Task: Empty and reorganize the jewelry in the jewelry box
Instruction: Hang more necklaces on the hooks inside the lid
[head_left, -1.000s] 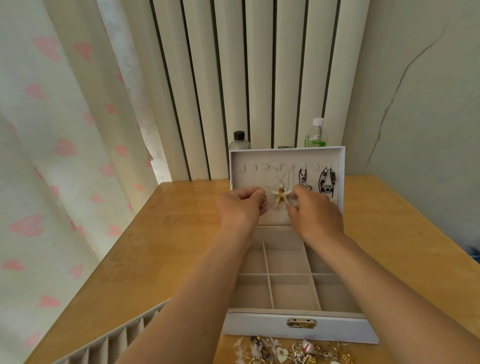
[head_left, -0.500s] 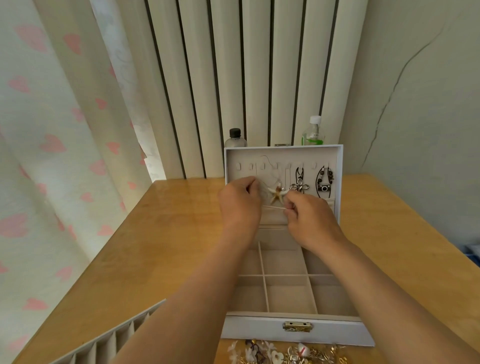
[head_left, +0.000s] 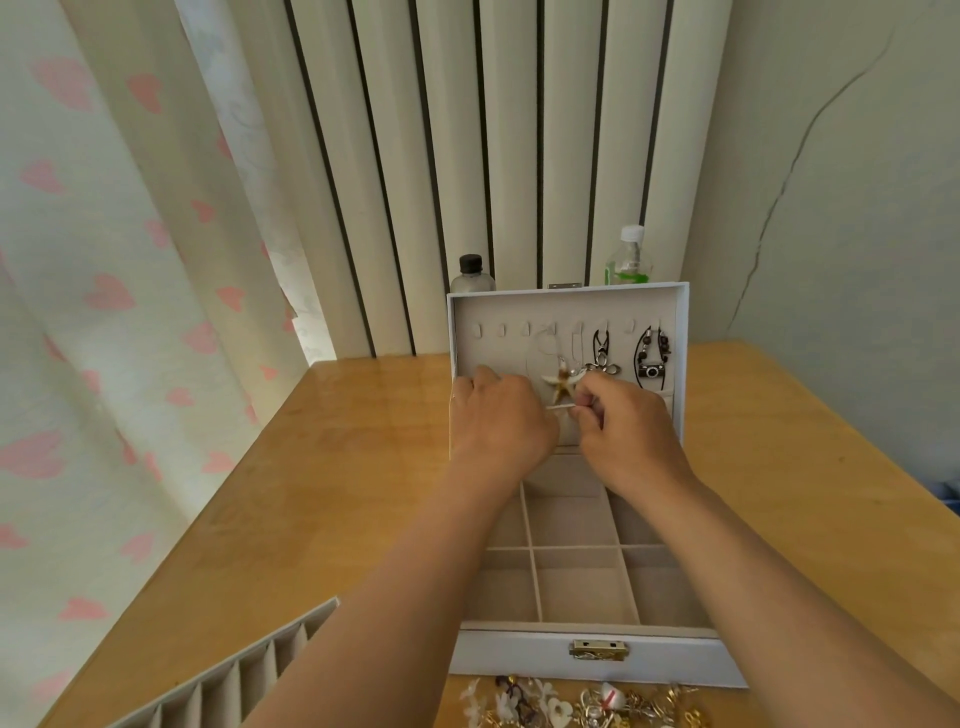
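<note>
A white jewelry box (head_left: 592, 657) stands open on the wooden table, its divided compartments bare. Its raised lid (head_left: 566, 306) has a row of hooks. A starfish pendant necklace (head_left: 561, 387) hangs from the hooks in the middle. Both my hands are up at the lid's lower pocket. My left hand (head_left: 501, 415) has curled fingers at the pocket's elastic edge. My right hand (head_left: 623, 423) pinches the thin elastic or chain just below the starfish. A silver pendant necklace (head_left: 602, 358) and a camera charm necklace (head_left: 652, 364) hang to the right.
A heap of loose jewelry (head_left: 582, 704) lies in front of the box at the near edge. A ridged ring tray (head_left: 234, 680) sits at the lower left. Two bottles, one dark-capped (head_left: 471, 273) and one white-capped (head_left: 628, 257), stand behind the lid. A curtain hangs at left.
Both hands have dropped a little from beside the starfish to the pocket edge below it. The starfish pendant now hangs free above my fingers.
</note>
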